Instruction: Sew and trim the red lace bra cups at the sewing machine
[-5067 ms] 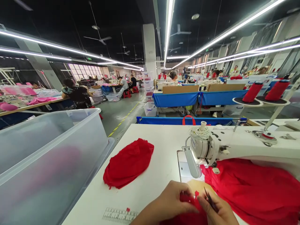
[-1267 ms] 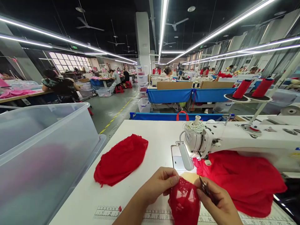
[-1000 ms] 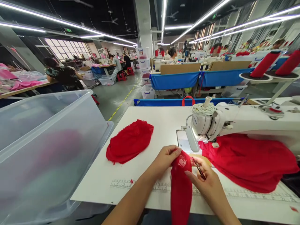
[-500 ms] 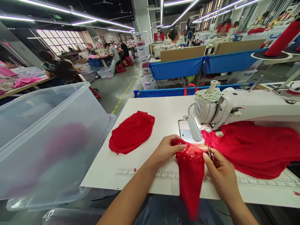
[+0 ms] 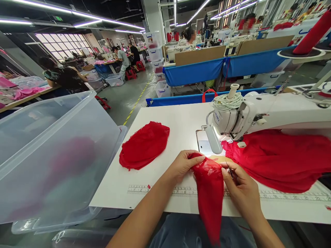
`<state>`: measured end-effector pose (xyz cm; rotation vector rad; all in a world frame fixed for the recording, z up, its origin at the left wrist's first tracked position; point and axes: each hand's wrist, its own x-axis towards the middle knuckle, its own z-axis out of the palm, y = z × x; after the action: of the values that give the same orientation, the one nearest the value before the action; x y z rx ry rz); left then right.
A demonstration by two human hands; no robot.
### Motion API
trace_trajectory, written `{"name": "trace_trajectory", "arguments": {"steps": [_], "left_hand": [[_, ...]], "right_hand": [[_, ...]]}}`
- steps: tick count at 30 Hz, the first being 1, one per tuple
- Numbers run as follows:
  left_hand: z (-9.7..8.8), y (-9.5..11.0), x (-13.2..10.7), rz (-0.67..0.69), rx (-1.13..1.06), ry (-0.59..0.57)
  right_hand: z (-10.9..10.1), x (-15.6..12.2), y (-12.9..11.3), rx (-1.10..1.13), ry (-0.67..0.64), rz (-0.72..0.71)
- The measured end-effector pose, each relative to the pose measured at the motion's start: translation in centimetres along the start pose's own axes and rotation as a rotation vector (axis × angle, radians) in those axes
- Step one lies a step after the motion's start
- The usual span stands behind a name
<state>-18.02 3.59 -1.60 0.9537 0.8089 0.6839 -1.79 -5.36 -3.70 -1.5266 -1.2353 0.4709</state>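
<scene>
1. The left hand (image 5: 184, 166) is pinching the upper edge of a red fabric piece (image 5: 210, 193), which is hanging past the white table's (image 5: 178, 124) near edge.
2. The right hand (image 5: 243, 189) is grasping its other upper corner (and dark snips (image 5: 231, 175) too).

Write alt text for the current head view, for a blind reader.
A left hand and right hand pinch the top of a red cloth over a white table, the right also holding a pointed tool. A white sewing machine stands at right with more red fabric under it; another red piece lies at left, near a clear bin.
</scene>
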Motion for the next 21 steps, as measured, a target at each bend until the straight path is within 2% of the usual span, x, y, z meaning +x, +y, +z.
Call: {"name": "trace_trajectory", "arguments": {"steps": [7,14,17,21], "left_hand": [[0.2,0.3,-0.1,-0.020,-0.031,-0.005],[0.1,0.2,-0.1,-0.001,0.046,-0.066],[0.2,0.0,-0.1,0.027,0.090,-0.049],[0.3,-0.1,0.1,0.050,0.089,0.022]], "right_hand": [[0.1,0.3,-0.1,0.093,-0.029,0.080],[0.6,1.0,-1.3,0.010,-0.020,0.067],[0.8,1.0,-1.2,0.107,-0.026,0.148],[1.2,0.8,-0.8,0.340,-0.040,0.250]]}}
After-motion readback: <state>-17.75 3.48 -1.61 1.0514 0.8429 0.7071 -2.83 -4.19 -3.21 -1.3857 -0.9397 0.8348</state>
